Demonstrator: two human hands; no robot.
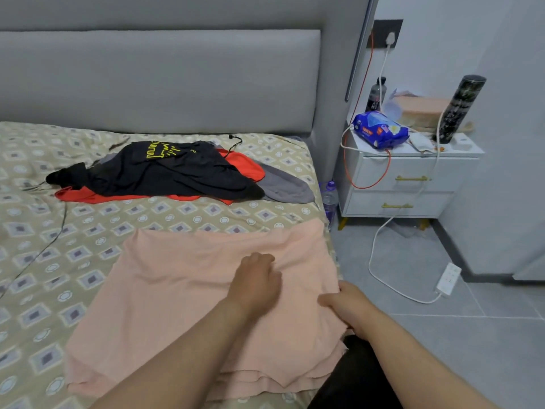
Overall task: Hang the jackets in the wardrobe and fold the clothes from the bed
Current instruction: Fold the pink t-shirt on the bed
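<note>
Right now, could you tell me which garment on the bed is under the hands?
The peach garment, spread flat at the near edge; the black shirt, red garment and grey garment lie piled farther back.

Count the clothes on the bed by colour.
peach garment: 1
black shirt: 1
red garment: 1
grey garment: 1
Total: 4 in view; more may lie hidden under the black one.
</note>
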